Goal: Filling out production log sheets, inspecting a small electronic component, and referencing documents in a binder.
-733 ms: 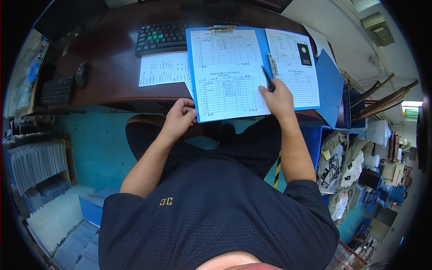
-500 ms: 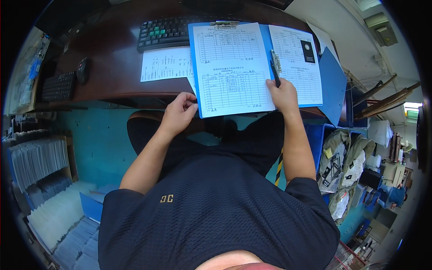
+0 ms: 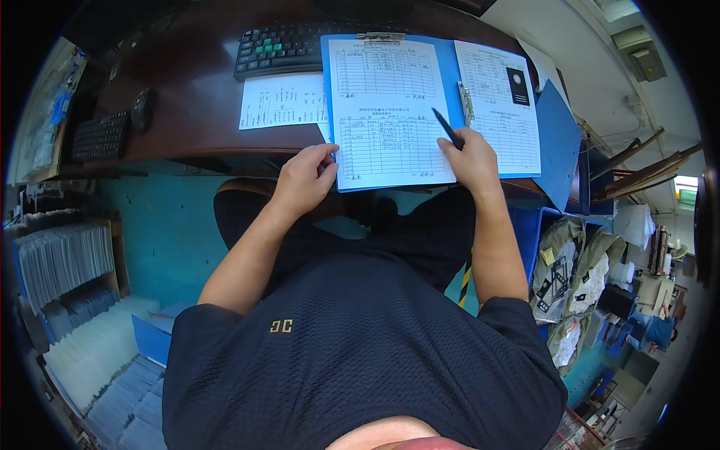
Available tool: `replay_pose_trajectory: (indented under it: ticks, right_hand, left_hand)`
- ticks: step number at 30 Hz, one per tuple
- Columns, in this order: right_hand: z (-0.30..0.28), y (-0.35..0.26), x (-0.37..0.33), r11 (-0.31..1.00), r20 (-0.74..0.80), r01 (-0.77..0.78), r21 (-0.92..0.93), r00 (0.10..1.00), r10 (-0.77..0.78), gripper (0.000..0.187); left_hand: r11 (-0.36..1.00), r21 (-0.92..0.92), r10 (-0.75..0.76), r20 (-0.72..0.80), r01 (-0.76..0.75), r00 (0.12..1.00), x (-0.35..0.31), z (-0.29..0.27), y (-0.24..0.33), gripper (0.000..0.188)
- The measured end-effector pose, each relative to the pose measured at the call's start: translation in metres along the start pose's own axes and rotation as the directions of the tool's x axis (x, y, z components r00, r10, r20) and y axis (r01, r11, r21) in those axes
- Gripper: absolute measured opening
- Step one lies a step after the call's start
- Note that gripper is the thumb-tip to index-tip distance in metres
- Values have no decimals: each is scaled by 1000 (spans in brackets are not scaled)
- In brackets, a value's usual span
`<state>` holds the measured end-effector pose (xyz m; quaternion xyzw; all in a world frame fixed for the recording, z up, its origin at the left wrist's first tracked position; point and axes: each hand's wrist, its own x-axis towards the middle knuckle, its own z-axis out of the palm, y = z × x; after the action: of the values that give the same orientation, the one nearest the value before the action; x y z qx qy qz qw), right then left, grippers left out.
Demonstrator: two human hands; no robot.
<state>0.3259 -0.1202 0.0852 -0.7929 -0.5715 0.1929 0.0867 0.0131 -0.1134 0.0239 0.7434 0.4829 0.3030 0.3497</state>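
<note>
A blue clipboard [image 3: 327,56] with a printed, partly handwritten form sheet [image 3: 390,154] lies at the desk's front edge, its metal clip at the far end. My left hand [image 3: 304,180] is closed at the clipboard's left edge, fingers curled and thumb against the board. Over the right side of the sheet, my right hand [image 3: 475,160] grips a black pen [image 3: 448,129] whose far end points up and to the left. To the right lies a second blue clipboard with another form [image 3: 499,139], a metal clip [image 3: 466,103] and a small black card [image 3: 517,86] on it.
A black keyboard [image 3: 277,51] and a loose handwritten paper [image 3: 281,103] lie left of the clipboard. Farther left are a mouse [image 3: 141,109] and another keyboard [image 3: 100,136]. Bagged parts [image 3: 555,274] fill a blue bin at right; stacked sheets [image 3: 64,262] stand at left.
The pen in my right hand has swung from near the clip to a leftward slant over the sheet. My left hand has slid slightly up along the clipboard's edge.
</note>
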Motion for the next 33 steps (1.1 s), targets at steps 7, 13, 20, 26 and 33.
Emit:
replay_pose_trajectory:
  ticks: [7, 13, 20, 26, 33]
  right_hand:
    - [9, 8, 3, 986, -106, -73, 149, 990, 89, 35]
    - [-3, 8, 1, 952, -204, 89, -293, 967, -153, 34]
    - [-60, 15, 36, 323, 87, -91, 942, 996, 26, 35]
    - [-58, 3, 37, 172, 29, -16, 985, 997, -72, 42]
    - [-12, 24, 5, 278, 175, -192, 941, 981, 84, 42]
  left_hand:
    - [999, -28, -20, 42, 21, 999, 0, -4, -3, 33]
    - [999, 25, 40, 34, -41, 999, 6, -14, -3, 36]
    - [803, 520, 414, -135, -291, 900, 74, -18, 1, 66]
    - [987, 109, 139, -242, -116, 960, 147, -19, -15, 40]
    - [955, 220, 256, -288, -196, 923, 152, -15, -24, 31]
